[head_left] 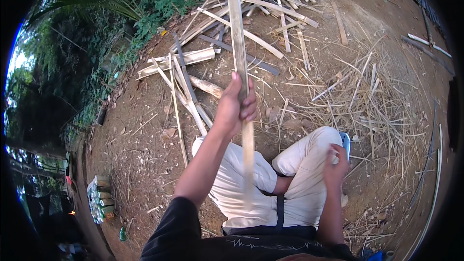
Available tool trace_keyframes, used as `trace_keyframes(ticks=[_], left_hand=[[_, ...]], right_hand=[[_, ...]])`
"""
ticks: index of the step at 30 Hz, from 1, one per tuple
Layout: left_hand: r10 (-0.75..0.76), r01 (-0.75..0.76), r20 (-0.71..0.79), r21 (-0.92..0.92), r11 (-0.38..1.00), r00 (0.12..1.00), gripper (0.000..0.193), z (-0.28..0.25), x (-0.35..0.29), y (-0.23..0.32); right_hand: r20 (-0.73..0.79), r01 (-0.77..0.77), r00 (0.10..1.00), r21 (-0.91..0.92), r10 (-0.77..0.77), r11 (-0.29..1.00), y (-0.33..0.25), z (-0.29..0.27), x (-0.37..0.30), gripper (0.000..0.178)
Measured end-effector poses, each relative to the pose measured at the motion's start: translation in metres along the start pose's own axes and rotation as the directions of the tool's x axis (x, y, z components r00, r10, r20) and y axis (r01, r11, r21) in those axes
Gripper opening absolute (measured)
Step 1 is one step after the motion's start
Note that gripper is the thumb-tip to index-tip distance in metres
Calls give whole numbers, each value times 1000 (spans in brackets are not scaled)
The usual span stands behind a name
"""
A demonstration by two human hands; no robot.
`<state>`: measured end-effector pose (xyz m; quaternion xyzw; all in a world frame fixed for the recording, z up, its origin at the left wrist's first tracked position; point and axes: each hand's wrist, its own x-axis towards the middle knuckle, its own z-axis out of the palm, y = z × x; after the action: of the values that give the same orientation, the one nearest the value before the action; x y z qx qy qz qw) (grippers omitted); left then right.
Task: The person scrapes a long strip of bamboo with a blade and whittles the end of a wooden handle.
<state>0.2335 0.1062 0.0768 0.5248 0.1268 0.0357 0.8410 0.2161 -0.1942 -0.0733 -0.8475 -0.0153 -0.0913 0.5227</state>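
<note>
Upright in front of me stands a long, flat bamboo strip (236, 29), its near end blurred over my lap. My left hand (236, 101) is closed around it below its middle, thumb along one face. My right hand (335, 162) rests by my right knee with its fingers curled; a small pale patch shows among them, and what it grips, if anything, I cannot make out. Just beyond that hand lies a blue-and-silver object (345, 142), partly hidden by the knee.
A heap of split bamboo strips (275, 0) lies ahead. Thin shavings (367, 92) spread over the dirt at right. Half-round bamboo pieces (193, 56) and a short log (205, 86) lie left of centre. A bundle of cut bamboo (100, 198) and a green bottle (122, 233) are at lower left.
</note>
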Motion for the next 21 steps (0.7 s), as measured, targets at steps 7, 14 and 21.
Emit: trace_keyframes(ticks=[7, 14, 21], left_hand=[[279, -267, 11, -260, 928, 960, 47, 14, 3, -12], [247, -213, -21, 442, 872, 969, 60, -41, -46, 3], [702, 34, 599, 751, -659, 385, 82, -124, -95, 69]], right_hand=[[612, -295, 791, 376, 3, 879, -113, 47, -16, 32], [378, 242, 880, 162, -287, 957, -86, 33, -16, 21], [218, 557, 817, -64, -533, 828, -64, -4, 9, 31]])
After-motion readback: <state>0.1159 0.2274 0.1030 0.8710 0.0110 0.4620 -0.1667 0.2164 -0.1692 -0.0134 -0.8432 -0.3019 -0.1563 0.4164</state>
